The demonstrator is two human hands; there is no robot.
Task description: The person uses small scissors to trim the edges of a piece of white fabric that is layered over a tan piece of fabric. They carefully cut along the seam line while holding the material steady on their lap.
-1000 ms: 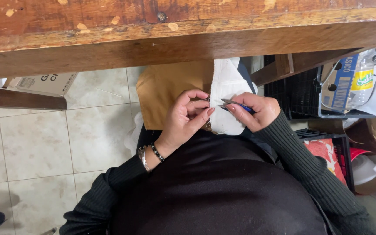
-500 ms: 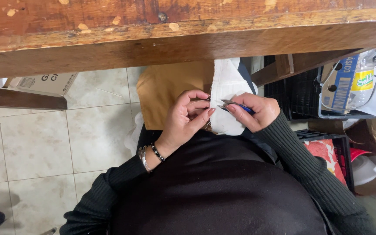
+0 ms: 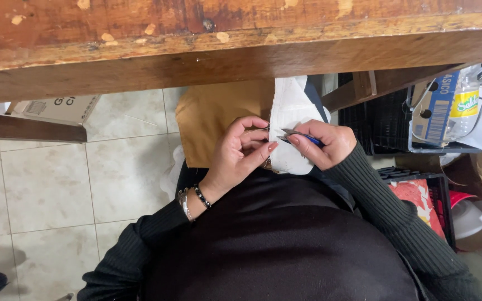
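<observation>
On my lap lies a piece of tan fabric (image 3: 218,120) with a white lining part (image 3: 294,103) beside it, hanging under the wooden table edge. My left hand (image 3: 241,153) pinches the seam where tan and white cloth meet, fingers bent. My right hand (image 3: 322,145) grips small blue-handled thread snips (image 3: 299,135), their metal tips pointing left at the pinched seam. Both arms wear dark ribbed sleeves; bracelets sit on my left wrist.
A worn wooden table (image 3: 241,39) spans the top. Tiled floor (image 3: 51,184) lies on the left with a cardboard box (image 3: 57,108). On the right stand black crates (image 3: 380,120), a box holding a plastic bottle (image 3: 464,103), and a red package (image 3: 419,200).
</observation>
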